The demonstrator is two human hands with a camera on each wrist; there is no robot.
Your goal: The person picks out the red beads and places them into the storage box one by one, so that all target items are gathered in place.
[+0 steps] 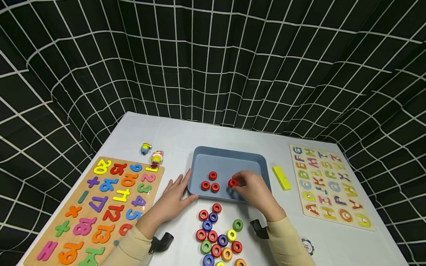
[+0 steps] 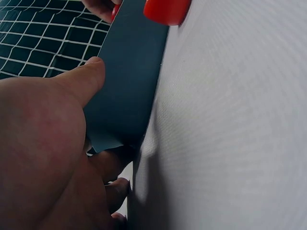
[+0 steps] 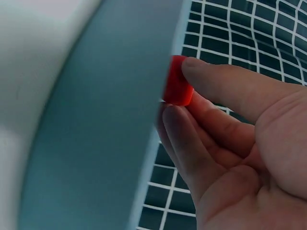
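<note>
A blue-grey tray (image 1: 233, 155) lies in the middle of the table, with three red rings (image 1: 213, 176) grouped on its left half. My right hand (image 1: 253, 187) is over the tray's right half and pinches another red ring (image 1: 232, 183) between thumb and fingers; the right wrist view shows this red ring (image 3: 178, 81) just past the tray wall (image 3: 96, 124). With fingers spread and fairly straight, my left hand (image 1: 173, 199) rests at the tray's front left corner. Its thumb (image 2: 88, 79) touches near the rim, and other fingers lie along the side, partly hidden.
Several coloured rings (image 1: 212, 236) lie in front of the tray. A number board (image 1: 110, 199) is at left, with two small figurines (image 1: 157, 158) behind it. To the right are a yellow block (image 1: 281, 178), an alphabet board (image 1: 329, 184) and a round chip (image 1: 307, 246).
</note>
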